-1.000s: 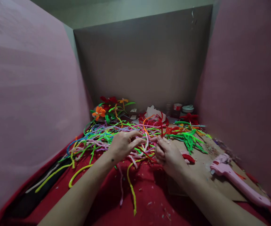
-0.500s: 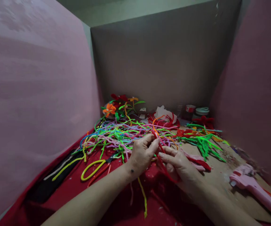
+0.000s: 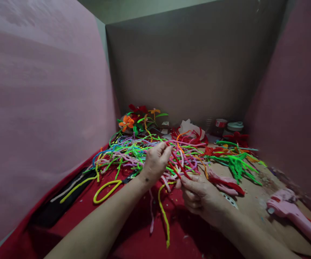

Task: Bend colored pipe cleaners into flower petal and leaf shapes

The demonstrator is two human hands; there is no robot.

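Between my hands runs a red pipe cleaner [image 3: 177, 162], seen as two strands side by side. My left hand [image 3: 157, 160] pinches its upper end, in front of the pile. Lower and to the right, my right hand [image 3: 198, 192] is closed on the other end of the strands. Behind and under my hands spreads a tangled heap of pipe cleaners [image 3: 134, 153] in green, pink, purple, blue and yellow. A single yellow pipe cleaner [image 3: 164, 216] hangs down toward me on the red cloth [image 3: 134, 230].
Left of my hands lie yellow-handled scissors [image 3: 107, 191]. A pink glue gun [image 3: 287, 208] rests on cardboard [image 3: 255, 205] at right, near green pipe cleaners [image 3: 238, 167]. Pipe-cleaner flowers [image 3: 127, 123], white paper [image 3: 190, 127] and a lidded jar [image 3: 235, 126] stand at the back. Pink panels rise on both sides.
My hands have moved apart, the left one up and leftward, the right one slightly downward. The red strands now stretch between them, where before they hung in a loop past my right hand.
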